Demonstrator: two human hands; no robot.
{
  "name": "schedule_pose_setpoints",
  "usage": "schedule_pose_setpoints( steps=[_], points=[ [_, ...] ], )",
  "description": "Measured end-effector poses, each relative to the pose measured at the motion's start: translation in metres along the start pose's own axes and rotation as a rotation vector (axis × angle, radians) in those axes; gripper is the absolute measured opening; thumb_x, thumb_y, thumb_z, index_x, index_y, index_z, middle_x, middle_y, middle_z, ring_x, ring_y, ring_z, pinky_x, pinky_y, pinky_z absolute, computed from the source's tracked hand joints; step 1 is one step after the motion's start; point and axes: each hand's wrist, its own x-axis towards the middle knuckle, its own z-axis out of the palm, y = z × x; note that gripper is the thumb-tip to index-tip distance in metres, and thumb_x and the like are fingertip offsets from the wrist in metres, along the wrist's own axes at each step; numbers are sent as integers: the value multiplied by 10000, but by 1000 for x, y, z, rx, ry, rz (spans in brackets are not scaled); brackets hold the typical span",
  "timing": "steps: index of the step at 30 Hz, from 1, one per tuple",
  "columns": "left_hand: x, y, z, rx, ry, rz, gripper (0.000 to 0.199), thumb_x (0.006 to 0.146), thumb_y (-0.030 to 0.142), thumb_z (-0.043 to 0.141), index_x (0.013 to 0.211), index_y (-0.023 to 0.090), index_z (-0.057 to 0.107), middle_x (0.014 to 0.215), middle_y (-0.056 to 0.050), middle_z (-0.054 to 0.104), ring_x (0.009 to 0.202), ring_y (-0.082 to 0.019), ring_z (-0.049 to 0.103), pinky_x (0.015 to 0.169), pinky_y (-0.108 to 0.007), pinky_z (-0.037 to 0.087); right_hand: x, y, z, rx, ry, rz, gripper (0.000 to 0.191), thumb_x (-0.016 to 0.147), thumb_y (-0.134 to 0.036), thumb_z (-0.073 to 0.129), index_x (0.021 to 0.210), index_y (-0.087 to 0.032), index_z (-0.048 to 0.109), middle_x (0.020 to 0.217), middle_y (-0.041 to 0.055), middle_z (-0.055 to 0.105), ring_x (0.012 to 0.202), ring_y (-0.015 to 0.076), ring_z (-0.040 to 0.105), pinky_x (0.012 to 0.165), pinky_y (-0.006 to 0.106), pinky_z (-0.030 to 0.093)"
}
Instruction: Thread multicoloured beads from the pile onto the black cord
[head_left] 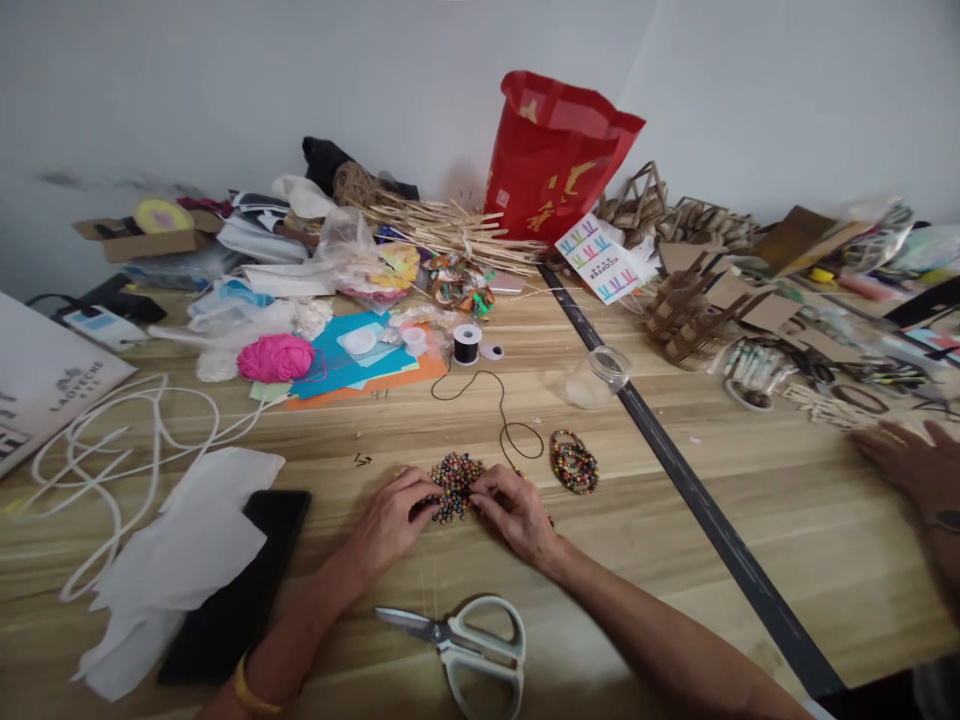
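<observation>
A heap of small multicoloured beads (454, 478) lies on the wooden table between my hands. My left hand (394, 518) has thumb and fingers pinched at the heap's left edge. On the other side, my right hand (519, 512) pinches at the heap's right edge. What sits between either set of fingertips is too small to tell. A thin black cord (502, 395) runs from a spool (466, 345) down to my right hand, with a few beads showing beside it. Finished-looking beaded loops (574, 462) are stacked right of that hand.
Scissors (480, 640) lie partly open near me. Left are a black flat object (240, 590), white paper (187, 560) and white cord (157, 430). A clear plastic cup (598, 378) lies beyond the loops. Another person's hand (904, 460) rests at right. Craft supplies and a red bag (555, 150) line the wall.
</observation>
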Motion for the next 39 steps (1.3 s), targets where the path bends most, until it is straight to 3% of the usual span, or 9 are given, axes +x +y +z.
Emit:
schedule_pose_setpoints(
  steps=[12, 27, 39],
  points=[
    [-1, -4, -10, 66, -21, -17, 129, 779, 93, 615, 845, 179, 685, 859, -46, 637, 835, -183, 599, 783, -308, 479, -3, -6, -2, -49, -78, -126, 141, 928, -237, 486, 867, -186, 602, 814, 57, 599, 776, 161, 553, 719, 279, 449],
    [0, 9, -9, 274, -56, 9, 71, 800, 119, 628, 819, 141, 693, 823, -68, 643, 835, -221, 581, 771, -343, 464, -7, -10, 5, -107, -73, -240, 140, 927, -222, 486, 840, -170, 583, 753, 45, 589, 708, 144, 542, 637, 243, 446],
    [-1, 4, -5, 280, -46, 66, 134, 832, 109, 559, 827, 137, 690, 832, -80, 648, 826, -224, 582, 766, -350, 474, -10, -13, 10, -112, -87, -297, 174, 936, -242, 458, 814, -165, 555, 725, 37, 589, 654, 128, 543, 597, 214, 440]
  ],
)
